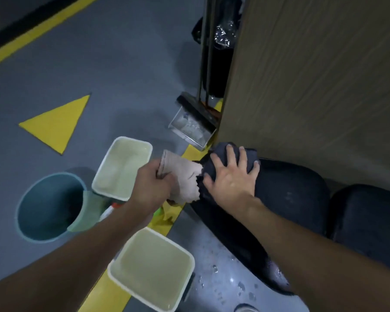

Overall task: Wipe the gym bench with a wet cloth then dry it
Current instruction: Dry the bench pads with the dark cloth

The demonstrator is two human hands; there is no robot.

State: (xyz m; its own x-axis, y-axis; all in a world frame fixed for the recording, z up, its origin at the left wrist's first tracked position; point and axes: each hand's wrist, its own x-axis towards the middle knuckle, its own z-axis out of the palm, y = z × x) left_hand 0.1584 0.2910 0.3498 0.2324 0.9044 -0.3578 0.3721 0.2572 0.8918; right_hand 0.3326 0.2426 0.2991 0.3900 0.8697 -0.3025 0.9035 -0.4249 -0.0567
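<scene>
The black padded gym bench (288,194) runs from the centre to the lower right, beside a wood-grain wall panel. My right hand (232,176) lies flat, fingers spread, pressing a dark cloth (223,154) onto the bench's far end. My left hand (153,183) is closed around a crumpled beige cloth (185,179), held in the air just left of the bench end and touching the dark cloth's edge. Water drops lie on the grey floor below the bench.
Two cream square basins with water stand on the floor, one (122,167) behind my left hand and one (151,269) near the bottom. A teal bucket (50,206) is at left. A metal dustpan (191,124) leans by the wall panel (313,82).
</scene>
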